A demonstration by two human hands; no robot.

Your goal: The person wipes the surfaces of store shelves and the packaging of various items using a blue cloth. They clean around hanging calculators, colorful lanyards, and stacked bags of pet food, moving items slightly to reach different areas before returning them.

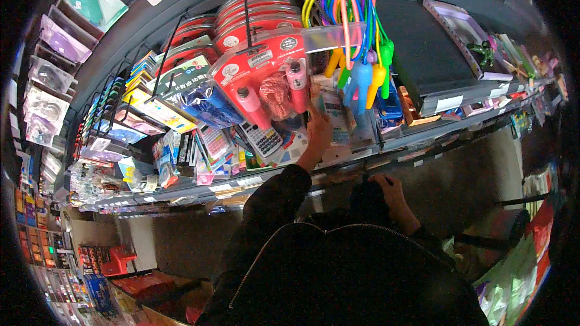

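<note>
My left hand [319, 131] reaches up to the shelf, at the lower right corner of a packaged pink jump rope [273, 93] on a red card; whether its fingers grip the pack is unclear. The pack hangs from a black wire hook, with more red-backed packs [258, 9] behind it. Just to the right hang loose jump ropes with blue, yellow, green and orange handles [361, 82]. Below the pack lies a scientific calculator [261, 139]. Lower down, near my chest, my right hand [390, 192] has bent fingers against something dark, which I cannot make out.
A dark shelf edge [253, 180] with price tags runs across in front of me. Packaged blue jump ropes [206, 102] hang at the left of the red pack. An open purple box [466, 38] lies on the right shelf. A red plastic stool [118, 260] stands at lower left.
</note>
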